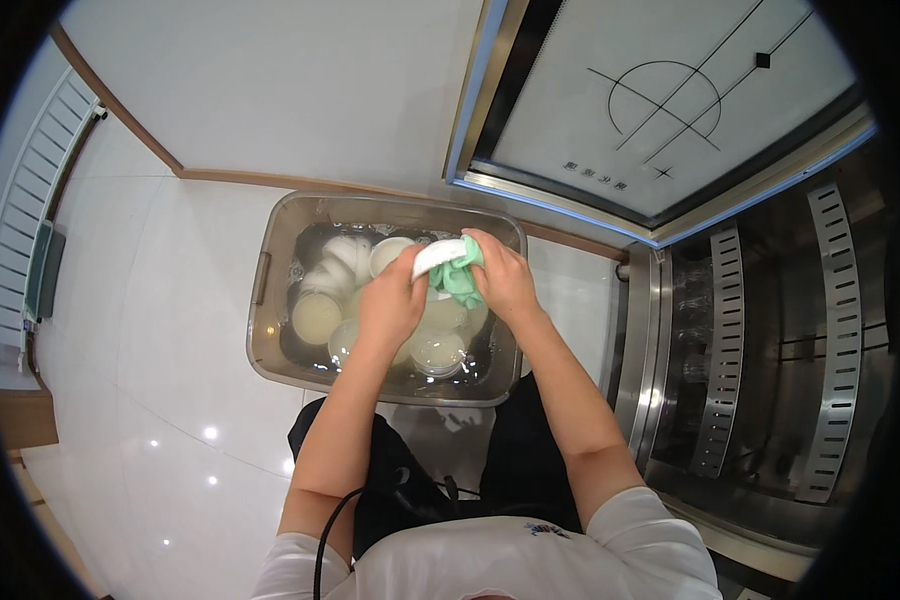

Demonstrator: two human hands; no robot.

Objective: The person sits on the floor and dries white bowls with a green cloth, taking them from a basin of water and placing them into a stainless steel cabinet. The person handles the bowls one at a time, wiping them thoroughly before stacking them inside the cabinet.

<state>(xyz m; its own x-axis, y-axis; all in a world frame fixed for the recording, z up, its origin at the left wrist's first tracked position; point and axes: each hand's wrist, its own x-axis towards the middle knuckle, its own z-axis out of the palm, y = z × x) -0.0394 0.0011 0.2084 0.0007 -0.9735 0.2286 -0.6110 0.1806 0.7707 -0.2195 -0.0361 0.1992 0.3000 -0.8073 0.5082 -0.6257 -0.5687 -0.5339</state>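
Above a grey plastic tub (386, 390) of water, my left hand (392, 298) grips one side of a white dish (439, 255), probably a small bowl, tilted so that its edge faces up. On the other side, my right hand (504, 276) presses a green cloth (457, 281) against the same dish. Several white bowls lie in the water, among them an upright one (392, 255) just behind my left hand, one at the left (317, 318) and one near the front (437, 351). My forearms hide part of the tub.
A stainless steel cabinet (645, 420) with slotted rails (724, 337) stands at the right, its glass-panelled door (667, 112) swung out. A white wall (292, 90) rises behind the tub. Pale floor tiles (172, 322) lie at the left, beyond them a white slatted panel (26, 195).
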